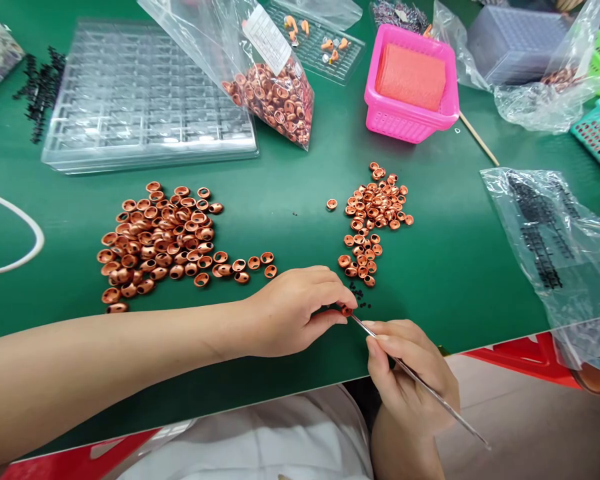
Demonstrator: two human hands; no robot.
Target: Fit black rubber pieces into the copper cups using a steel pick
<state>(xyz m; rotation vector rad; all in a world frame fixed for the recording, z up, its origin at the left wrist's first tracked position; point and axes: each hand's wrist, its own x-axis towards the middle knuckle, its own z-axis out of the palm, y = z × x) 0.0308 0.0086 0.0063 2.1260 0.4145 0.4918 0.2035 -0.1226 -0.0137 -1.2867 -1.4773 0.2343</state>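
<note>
A small, hollow, copper-coloured shell (347, 311) sits at the fingertips of the left hand (300, 313), at three o'clock from the palm, pinched between thumb and fingers above the near edge of the green bench (290, 173). The thin, silver-coloured metal rod (425, 383) is grasped by the right hand (415, 367) much like a pen; its tip meets the shell and its shaft slants away toward four o'clock. Whether the tip goes inside the opening cannot be made out.

The left forearm comes in from about nine o'clock, nearly level, back of the hand up and fingers bent toward three o'clock. The right forearm rises from near five o'clock, its thumb and forefinger closed on the rod.

Taking the pinched shell as the dial's centre, tiny black pieces (361, 301) lie just beside it at one o'clock. Beyond them, also at one o'clock, is a smaller heap of copper-coloured shells (377, 207), with a bright pink plastic basket (405, 127) farther out. A larger heap of copper-coloured shells (165, 240) spreads between nine and ten o'clock. A clear plastic bag of copper-coloured shells (280, 100) lies at eleven, touching stacked clear plastic trays (130, 100) at ten.
</note>
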